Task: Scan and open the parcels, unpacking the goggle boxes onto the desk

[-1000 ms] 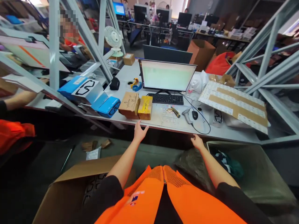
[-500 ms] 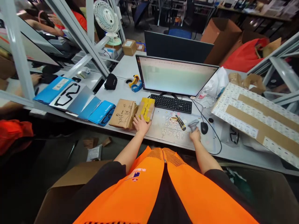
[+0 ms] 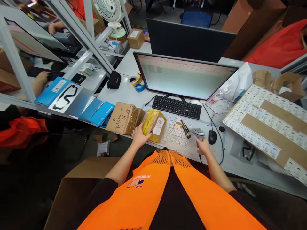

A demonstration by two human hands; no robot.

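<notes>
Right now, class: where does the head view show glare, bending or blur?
Head view: the monitor screen is washed out by glare, its text unreadable; the shelf struts and desk edge bow from wide-angle distortion; the yellow parcel stays sharp.

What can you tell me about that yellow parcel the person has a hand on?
The yellow parcel is a small boxy package wrapped in glossy yellow tape or film, with a white printed label on its upper face. It sits tilted near the front edge of the grey desk, beside a brown cardboard box on its left. The left hand grips its near left corner; nothing else touches it.
</notes>
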